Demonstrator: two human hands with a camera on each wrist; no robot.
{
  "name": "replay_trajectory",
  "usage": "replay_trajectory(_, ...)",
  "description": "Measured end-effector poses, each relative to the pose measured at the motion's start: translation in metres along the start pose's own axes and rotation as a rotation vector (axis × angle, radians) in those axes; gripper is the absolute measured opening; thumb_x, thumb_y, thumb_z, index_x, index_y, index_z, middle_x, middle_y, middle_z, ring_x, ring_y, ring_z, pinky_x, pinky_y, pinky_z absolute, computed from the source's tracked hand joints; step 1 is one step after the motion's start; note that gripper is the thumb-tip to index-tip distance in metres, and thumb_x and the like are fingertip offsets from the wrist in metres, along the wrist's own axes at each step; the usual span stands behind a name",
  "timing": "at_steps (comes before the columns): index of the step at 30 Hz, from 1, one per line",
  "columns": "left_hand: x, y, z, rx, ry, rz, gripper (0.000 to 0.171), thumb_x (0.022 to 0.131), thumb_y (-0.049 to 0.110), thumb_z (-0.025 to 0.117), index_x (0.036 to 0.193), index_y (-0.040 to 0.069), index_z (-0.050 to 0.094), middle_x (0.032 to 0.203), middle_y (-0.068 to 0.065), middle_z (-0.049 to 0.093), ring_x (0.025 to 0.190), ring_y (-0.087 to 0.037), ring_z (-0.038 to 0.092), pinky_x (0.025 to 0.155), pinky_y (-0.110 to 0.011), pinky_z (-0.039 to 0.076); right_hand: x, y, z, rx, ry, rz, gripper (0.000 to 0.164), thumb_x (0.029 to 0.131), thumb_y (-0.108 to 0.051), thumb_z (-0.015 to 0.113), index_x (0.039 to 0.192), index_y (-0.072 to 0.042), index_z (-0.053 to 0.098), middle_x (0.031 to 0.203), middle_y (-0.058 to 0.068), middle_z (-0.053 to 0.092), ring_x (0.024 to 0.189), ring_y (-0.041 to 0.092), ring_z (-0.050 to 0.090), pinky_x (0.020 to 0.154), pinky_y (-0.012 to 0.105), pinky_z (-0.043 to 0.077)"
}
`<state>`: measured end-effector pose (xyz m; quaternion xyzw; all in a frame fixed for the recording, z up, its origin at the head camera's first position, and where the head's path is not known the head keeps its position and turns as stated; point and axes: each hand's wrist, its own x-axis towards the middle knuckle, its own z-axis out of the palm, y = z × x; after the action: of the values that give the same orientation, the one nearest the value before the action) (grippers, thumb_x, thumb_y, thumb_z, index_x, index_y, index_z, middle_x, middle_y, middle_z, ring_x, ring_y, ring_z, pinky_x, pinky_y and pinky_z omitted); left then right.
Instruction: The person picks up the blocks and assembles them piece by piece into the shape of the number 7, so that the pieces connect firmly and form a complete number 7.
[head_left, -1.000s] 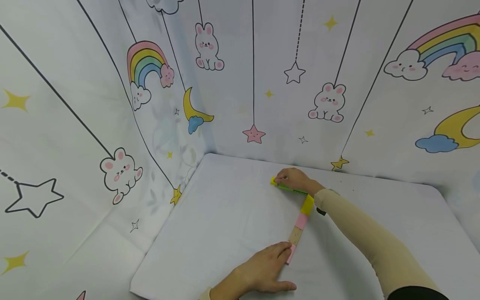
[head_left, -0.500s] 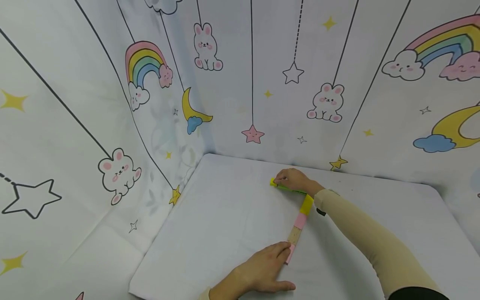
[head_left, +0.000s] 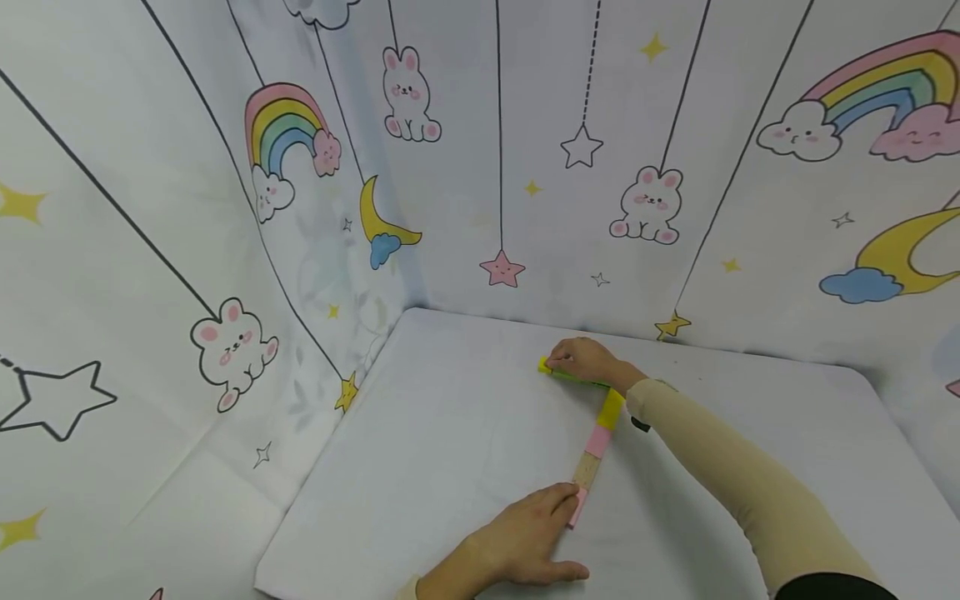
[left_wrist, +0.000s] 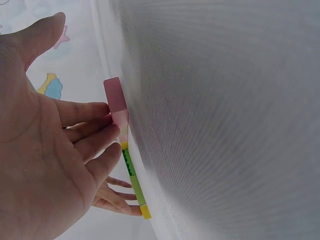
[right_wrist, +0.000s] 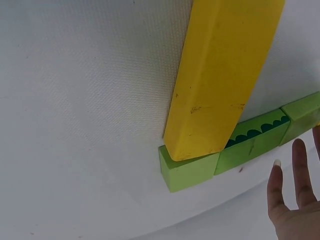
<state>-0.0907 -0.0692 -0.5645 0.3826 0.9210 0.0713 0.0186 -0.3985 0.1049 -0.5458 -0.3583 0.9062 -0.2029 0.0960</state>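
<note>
On the white table a row of blocks runs away from me: a pink block (head_left: 577, 508) nearest, a bare wooden block (head_left: 587, 472), another pink block (head_left: 598, 442) and a yellow block (head_left: 611, 408). At its far end, a row of green blocks (right_wrist: 250, 150) turns left, one bearing a dark scalloped pattern. A small yellow end block (left_wrist: 145, 211) finishes it. My left hand (head_left: 528, 537) lies with extended fingers touching the nearest pink block's side, thumb spread. My right hand (head_left: 588, 358) pinches the small yellow end block; its thumb contact is partly hidden.
The white-covered table (head_left: 420, 433) reaches a patterned cloth backdrop (head_left: 465, 167) at the back and left. Printed rabbits, stars and rainbows cover that cloth. My right sleeve (head_left: 735, 475) crosses over the table's right part.
The head view has shifted slightly, so the scene sits a little further left. Both hands and the blocks keep their places relative to each other.
</note>
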Motion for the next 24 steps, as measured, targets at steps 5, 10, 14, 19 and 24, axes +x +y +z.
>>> replay_trajectory(5, -0.0009, 0.0001, -0.0008, -0.007, -0.007, -0.008, 0.094, 0.098, 0.076, 0.043, 0.158, 0.003, 0.041, 0.164, -0.007, 0.036, 0.151, -0.015, 0.035, 0.122, -0.024, 0.030, 0.0012, 0.0006, 0.0005, -0.007, -0.006, 0.005, 0.025, 0.105, -0.033, 0.065, 0.111, -0.016, 0.083, 0.127, 0.006, 0.071, 0.120, 0.031, 0.063, 0.106, 0.052, 0.049)
replay_trajectory(10, -0.0010, 0.0001, 0.0009, -0.007, -0.007, -0.009, 0.095, 0.098, 0.076, 0.042, 0.158, 0.003, 0.040, 0.164, -0.007, 0.036, 0.151, -0.014, 0.035, 0.122, -0.024, 0.029, 0.0021, 0.0004, 0.0009, 0.001, -0.018, 0.018, 0.026, 0.105, -0.034, 0.065, 0.112, -0.017, 0.083, 0.129, 0.006, 0.071, 0.122, 0.031, 0.063, 0.107, 0.051, 0.049)
replay_trajectory(14, -0.0012, 0.0001, 0.0001, -0.010, -0.006, -0.007, 0.094, 0.099, 0.076, 0.043, 0.158, 0.003, 0.040, 0.164, -0.007, 0.036, 0.151, -0.015, 0.035, 0.122, -0.024, 0.029, 0.0000, -0.0027, -0.0008, -0.010, -0.017, 0.000, 0.026, 0.105, -0.032, 0.065, 0.112, -0.015, 0.083, 0.128, 0.007, 0.071, 0.121, 0.032, 0.063, 0.106, 0.052, 0.049)
replay_trajectory(19, -0.0017, 0.0006, -0.0035, -0.024, -0.006, -0.005, 0.094, 0.098, 0.075, 0.046, 0.157, 0.002, 0.041, 0.163, -0.008, 0.036, 0.150, -0.015, 0.036, 0.121, -0.025, 0.031, -0.0024, -0.0053, -0.0032, -0.007, -0.021, -0.002, 0.025, 0.105, -0.030, 0.066, 0.114, -0.014, 0.082, 0.128, 0.006, 0.071, 0.120, 0.031, 0.063, 0.106, 0.051, 0.050)
replay_trajectory(24, -0.0012, 0.0004, -0.0037, -0.017, 0.000, 0.003, 0.093, 0.098, 0.074, 0.046, 0.157, 0.002, 0.042, 0.162, -0.008, 0.037, 0.150, -0.016, 0.037, 0.121, -0.025, 0.031, -0.0026, -0.0023, -0.0024, -0.006, -0.015, -0.007, 0.026, 0.105, -0.032, 0.066, 0.115, -0.014, 0.082, 0.127, 0.005, 0.071, 0.120, 0.031, 0.063, 0.105, 0.052, 0.050)
